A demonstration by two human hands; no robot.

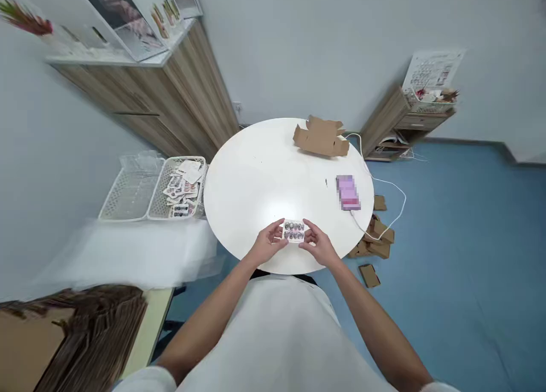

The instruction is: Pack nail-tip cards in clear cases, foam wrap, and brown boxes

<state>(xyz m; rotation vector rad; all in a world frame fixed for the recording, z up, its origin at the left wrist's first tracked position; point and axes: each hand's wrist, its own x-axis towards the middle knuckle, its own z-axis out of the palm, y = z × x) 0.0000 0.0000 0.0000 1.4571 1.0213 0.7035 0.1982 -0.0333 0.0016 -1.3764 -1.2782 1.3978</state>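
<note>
Between both hands is a small white card of press-on nails (pixel 294 231), with two rows of dark, shiny nails on its face. My left hand (pixel 269 243) pinches the card's left edge between thumb and fingers. On the right edge, my right hand (pixel 316 243) grips it the same way. The card is held just above the near part of the round white table (pixel 256 181). Farther back on the table lies an unfolded brown cardboard box (pixel 322 137). A purple phone-like item (pixel 348 193), blurred out, rests at the right with a white cable attached.
Left of the table stand a white basket (pixel 200 205) of nail cards and another white basket (pixel 111 201) with clear plastic pieces. Stacked flat cardboard (pixel 98 335) is at lower left. Brown boxes (pixel 375 238) lie on the floor at right, near the looping white cable (pixel 403 201).
</note>
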